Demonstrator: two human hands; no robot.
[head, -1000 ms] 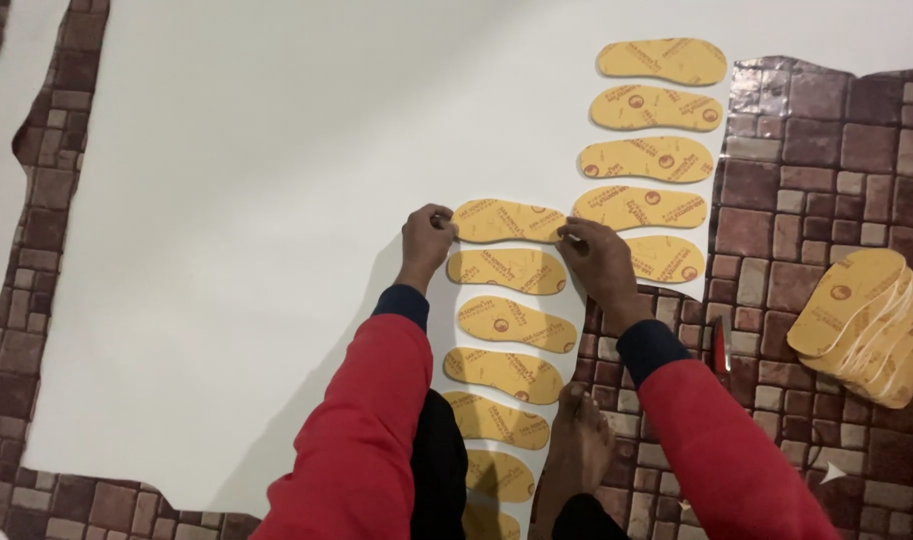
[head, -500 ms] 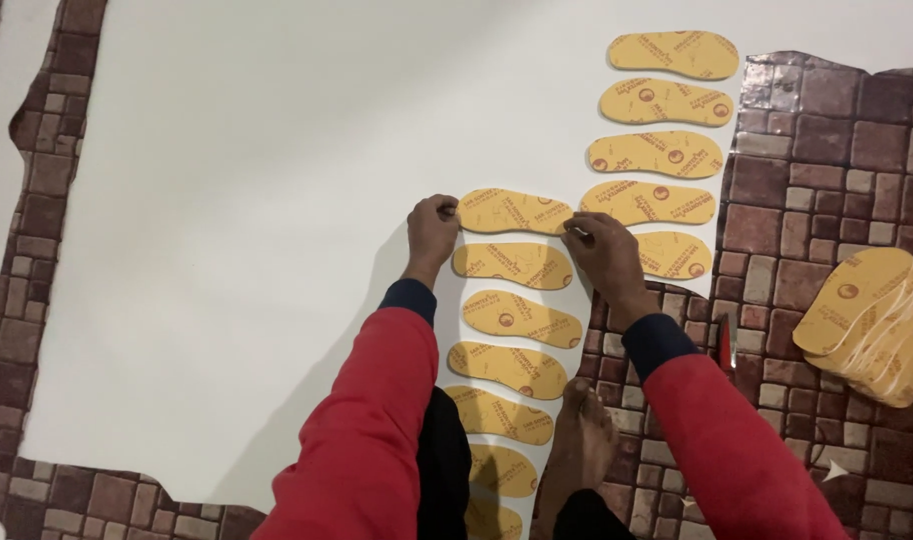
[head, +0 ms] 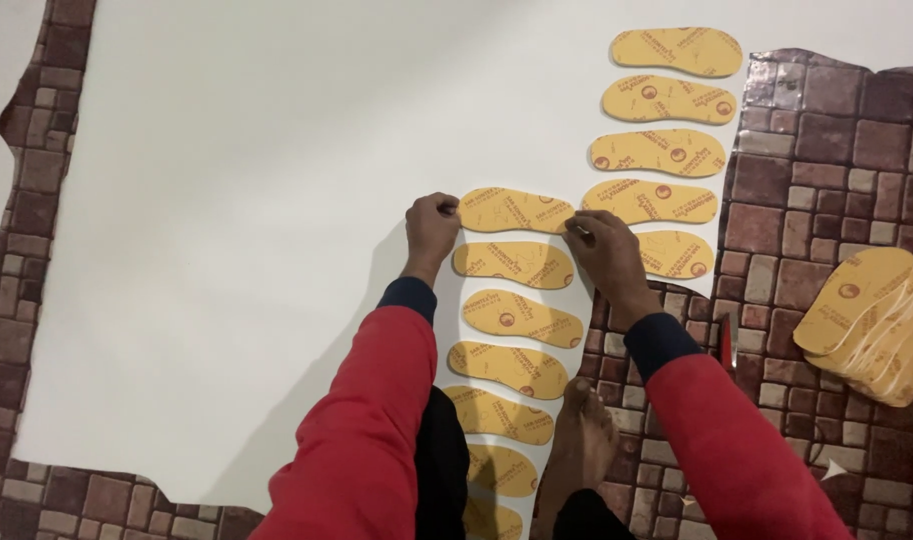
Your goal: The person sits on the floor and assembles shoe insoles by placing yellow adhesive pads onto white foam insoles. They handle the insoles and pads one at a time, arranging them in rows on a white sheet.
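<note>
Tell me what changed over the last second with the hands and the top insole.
Hardly anything: the left hand and right hand stayed pressed on the ends of the top insole, which did not shift. The insole rows and the white sheet lie as before.

head cam | looks straight down | near, arm's reach | 1 view

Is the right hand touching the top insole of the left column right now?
Touching. The head view shows the right hand with its fingertips pressed on the right end of the top insole; the left hand grips its other end.
</note>
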